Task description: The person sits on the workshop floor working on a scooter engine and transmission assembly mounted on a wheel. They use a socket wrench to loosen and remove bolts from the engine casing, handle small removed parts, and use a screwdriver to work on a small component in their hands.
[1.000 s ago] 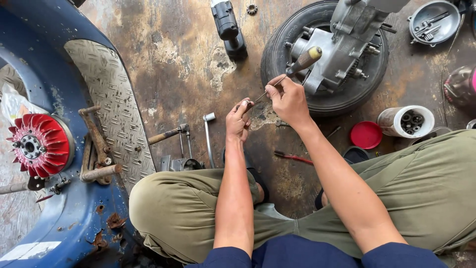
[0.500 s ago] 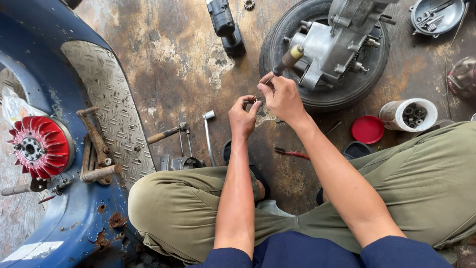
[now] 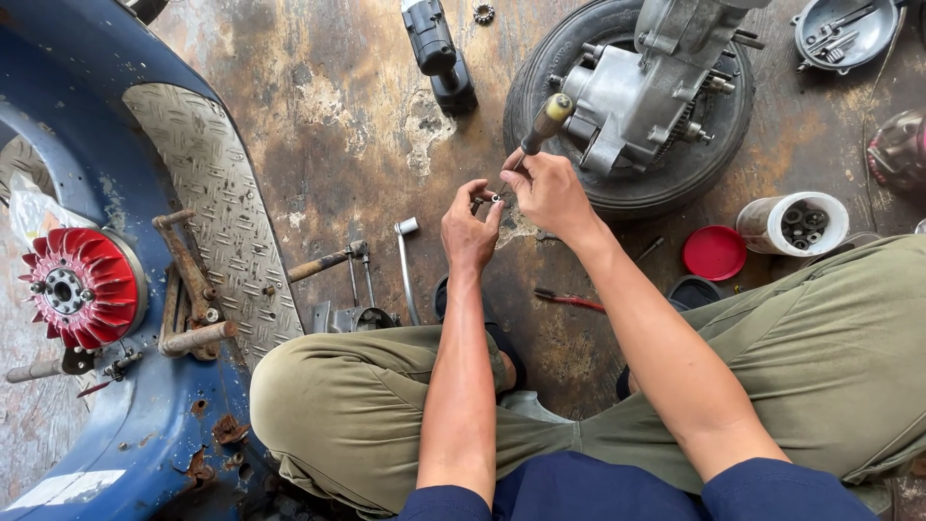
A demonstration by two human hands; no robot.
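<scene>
I sit cross-legged on a stained concrete floor. My left hand (image 3: 470, 229) pinches a small metal ring-shaped part (image 3: 495, 198) between thumb and fingertips. My right hand (image 3: 550, 191) meets it fingertip to fingertip and grips a screwdriver (image 3: 542, 125) whose brown-and-yellow handle points up and away. Both hands hover just in front of a grey engine block (image 3: 641, 87) resting on a black tyre (image 3: 627, 183).
A blue scooter body (image 3: 116, 289) with a chequered footplate and a red fan wheel (image 3: 85, 287) lies at the left. Tools (image 3: 405, 265) lie near my knees. A red lid (image 3: 715, 253), a jar of small parts (image 3: 793, 224) and a grey tray (image 3: 844, 31) sit at the right.
Both hands have stayed close together in front of the tyre; the fingertips have drawn in on the small part. The view has shifted a little.
</scene>
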